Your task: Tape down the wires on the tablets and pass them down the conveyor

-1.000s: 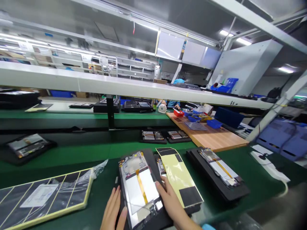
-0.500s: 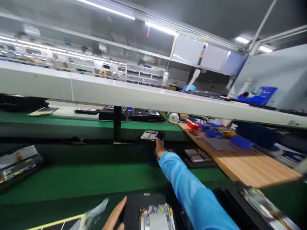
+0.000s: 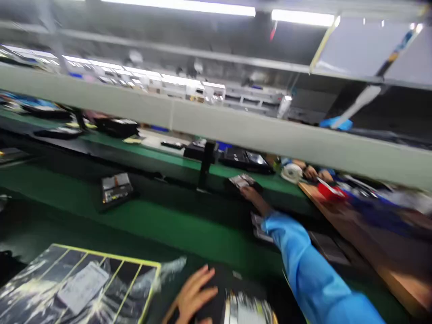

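My right arm, in a blue sleeve, reaches forward across the green bench. At its end my right hand (image 3: 250, 194) is closed on the edge of a black tray (image 3: 258, 185) that carries an opened electronic device (image 3: 242, 180); motion blurs the fingers. Lower down, my left hand (image 3: 196, 294) has its fingers spread over the left side of another black tray (image 3: 219, 281). An opened tablet-like device (image 3: 248, 310) with an exposed circuit board lies in that tray, cut off by the bottom edge of the view.
A yellow-edged sheet under clear plastic (image 3: 128, 258) lies at lower left. Another tray with an opened device (image 3: 116, 188) sits on the green bench. A white shelf beam (image 3: 236, 121) crosses above. Rightward are a wooden board (image 3: 364, 252), a red box (image 3: 330, 191) and a co-worker's hands (image 3: 310, 172).
The view has swung left, so most things appear farther right. My left hand shows more fully, with fingers spread over the near tray. My right hand remains at the far tray.
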Motion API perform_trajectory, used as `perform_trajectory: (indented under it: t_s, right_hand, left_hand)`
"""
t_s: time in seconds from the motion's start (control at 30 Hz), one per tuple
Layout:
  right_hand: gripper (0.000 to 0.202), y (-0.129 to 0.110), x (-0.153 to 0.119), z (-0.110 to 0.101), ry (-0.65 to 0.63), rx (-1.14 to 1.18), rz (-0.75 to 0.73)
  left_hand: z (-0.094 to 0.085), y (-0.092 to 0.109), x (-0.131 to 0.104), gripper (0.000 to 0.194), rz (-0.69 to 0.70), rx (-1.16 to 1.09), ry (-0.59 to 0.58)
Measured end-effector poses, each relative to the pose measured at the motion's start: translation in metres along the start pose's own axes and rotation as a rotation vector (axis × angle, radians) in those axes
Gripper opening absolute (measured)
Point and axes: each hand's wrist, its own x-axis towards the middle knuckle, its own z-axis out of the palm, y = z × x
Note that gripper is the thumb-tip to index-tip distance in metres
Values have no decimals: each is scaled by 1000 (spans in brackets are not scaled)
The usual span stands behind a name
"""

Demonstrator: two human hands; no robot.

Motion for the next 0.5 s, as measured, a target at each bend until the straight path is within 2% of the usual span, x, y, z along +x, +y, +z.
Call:
perform_trajectory:
  t_s: [0.1,0.17,0.23,0.3,0.33,0.4,0.43,0.5]
  right_hand:
    - [27,28,-60,-29,-283,-229,50]
    - [11,45,-116,-48,-449,-307,26]
    - [12,57,-179,-61,-559,-340,-51]
    - [14,69,-239,-66,-628,-377,-211]
    - [14,77,-265,-65,-643,-408,-366]
    - [17,93,-305,-62,-623,-410,-583]
    - [18,100,-319,-59,-600,-395,-635]
    - [19,113,-339,-52,-544,-351,-631]
  left_hand:
    - [-1,21,-18,48,71,-74,-102]
    - [-7,28,-18,48,78,-80,-140]
    - [-16,39,-13,46,134,-75,-178]
    - [-28,59,-9,41,228,-69,-220]
    - [-34,71,-9,39,279,-68,-242]
    - [-42,96,-11,35,374,-73,-290]
    - [-45,108,-13,34,411,-79,-310]
    - [-47,126,-19,31,453,-99,-335]
